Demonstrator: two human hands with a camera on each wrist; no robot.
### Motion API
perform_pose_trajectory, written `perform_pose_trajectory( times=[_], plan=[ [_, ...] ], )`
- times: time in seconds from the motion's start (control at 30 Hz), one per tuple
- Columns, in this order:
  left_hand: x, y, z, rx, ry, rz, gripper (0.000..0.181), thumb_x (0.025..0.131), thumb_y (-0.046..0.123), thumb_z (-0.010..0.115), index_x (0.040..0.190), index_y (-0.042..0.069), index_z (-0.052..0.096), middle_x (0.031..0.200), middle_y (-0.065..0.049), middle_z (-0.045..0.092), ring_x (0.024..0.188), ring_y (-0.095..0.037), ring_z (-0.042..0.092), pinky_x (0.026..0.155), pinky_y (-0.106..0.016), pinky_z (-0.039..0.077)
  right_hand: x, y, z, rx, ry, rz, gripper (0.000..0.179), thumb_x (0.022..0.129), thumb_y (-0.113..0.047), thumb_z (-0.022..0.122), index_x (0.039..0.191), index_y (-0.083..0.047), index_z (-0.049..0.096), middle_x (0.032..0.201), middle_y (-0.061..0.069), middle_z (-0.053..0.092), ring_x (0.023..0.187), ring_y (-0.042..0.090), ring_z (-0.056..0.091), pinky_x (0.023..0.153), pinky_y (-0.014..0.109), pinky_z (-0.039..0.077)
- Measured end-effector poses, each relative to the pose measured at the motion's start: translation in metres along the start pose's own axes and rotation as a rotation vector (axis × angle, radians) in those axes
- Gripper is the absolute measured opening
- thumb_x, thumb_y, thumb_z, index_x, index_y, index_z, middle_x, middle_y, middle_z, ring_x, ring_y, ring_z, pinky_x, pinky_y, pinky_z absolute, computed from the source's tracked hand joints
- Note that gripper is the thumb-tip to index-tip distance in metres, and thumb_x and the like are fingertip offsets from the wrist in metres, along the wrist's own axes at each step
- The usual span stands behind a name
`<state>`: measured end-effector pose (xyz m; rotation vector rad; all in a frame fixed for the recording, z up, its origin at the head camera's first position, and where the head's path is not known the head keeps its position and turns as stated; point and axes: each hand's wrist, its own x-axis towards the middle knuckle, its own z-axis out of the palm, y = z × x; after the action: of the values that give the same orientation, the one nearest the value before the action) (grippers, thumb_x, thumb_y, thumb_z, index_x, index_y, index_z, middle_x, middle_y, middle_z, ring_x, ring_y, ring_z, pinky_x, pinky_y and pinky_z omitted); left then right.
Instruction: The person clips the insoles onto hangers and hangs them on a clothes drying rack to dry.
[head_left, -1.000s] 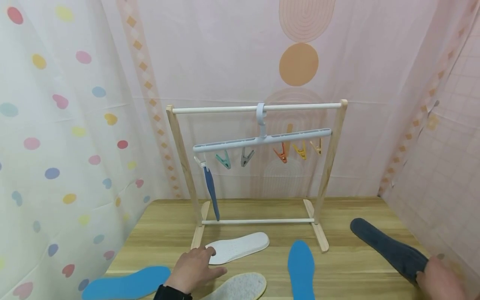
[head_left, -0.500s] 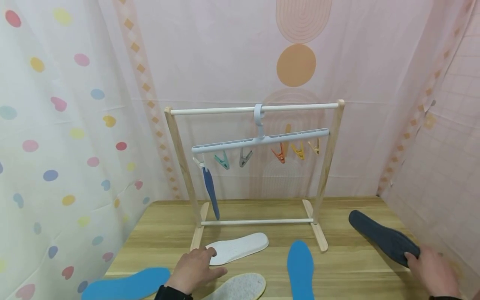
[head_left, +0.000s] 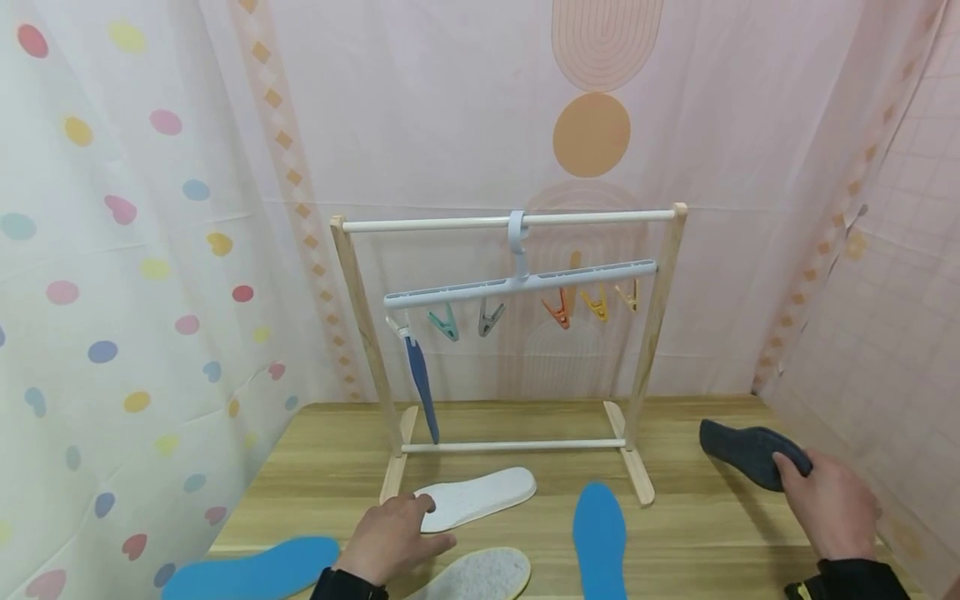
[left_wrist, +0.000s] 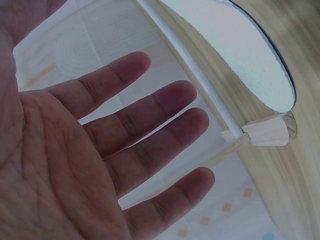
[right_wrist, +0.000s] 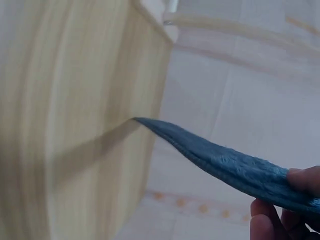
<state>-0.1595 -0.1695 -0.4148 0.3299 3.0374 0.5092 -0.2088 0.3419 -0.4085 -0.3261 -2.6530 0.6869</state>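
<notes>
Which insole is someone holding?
The dark one, held in the right hand; the navy one hangs from the hanger, the others lie on the table.

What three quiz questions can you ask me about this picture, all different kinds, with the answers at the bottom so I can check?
1. Which hand holds the dark insole?

2. True or false: the hanger hangs from the top bar of the rack.

3. How many bright blue insoles lie on the table in the head view?
A) one
B) two
C) four

Key:
1. The right hand.
2. True.
3. B.
</notes>
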Motion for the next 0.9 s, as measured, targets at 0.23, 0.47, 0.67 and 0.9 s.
perform_pose_trajectory(
  times=[0.23,0.47,0.67,0.9],
  plan=[
    [0.003,0.001,0.001,0.004,-0.012,-0.016,0.051,0.082,0.044,0.078,0.106,0.0,0.068,0.085,-0.01,0.064,0.076,-0.03,0.062,0.065,-0.05,0.049,0.004,-0.018,0.001,0.029,0.091,-0.042,0.033,0.096,-0.02,0.064,0.07,0.0,0.056,0.059,0.012,0.053,0.056,0.034,0.054,0.054,0.046,0.04],
    [0.005,0.002,0.001,0.008,-0.005,-0.025,0.051,0.08,0.043,0.079,0.106,0.0,0.069,0.085,-0.009,0.067,0.075,-0.029,0.063,0.064,-0.049,0.05,0.006,-0.028,0.0,0.034,0.101,-0.073,0.029,0.096,-0.016,0.061,0.082,0.009,0.056,0.065,0.021,0.057,0.065,0.044,0.057,0.062,0.055,0.043],
    [0.005,0.003,-0.001,0.007,-0.005,-0.024,0.051,0.081,0.044,0.079,0.107,0.001,0.069,0.086,-0.009,0.067,0.078,-0.031,0.064,0.065,-0.051,0.05,0.008,-0.034,-0.005,0.042,0.064,-0.069,0.026,0.097,-0.012,0.054,0.085,0.011,0.054,0.076,0.031,0.058,0.074,0.05,0.058,0.068,0.058,0.043],
    [0.005,0.004,-0.002,0.015,0.012,-0.016,0.051,0.081,0.045,0.079,0.107,0.002,0.069,0.088,-0.008,0.067,0.08,-0.031,0.064,0.066,-0.051,0.05,0.006,-0.039,-0.013,0.038,0.075,-0.115,0.025,0.094,-0.013,0.049,0.074,0.002,0.048,0.061,0.014,0.05,0.06,0.036,0.054,0.055,0.045,0.037]
  ],
)
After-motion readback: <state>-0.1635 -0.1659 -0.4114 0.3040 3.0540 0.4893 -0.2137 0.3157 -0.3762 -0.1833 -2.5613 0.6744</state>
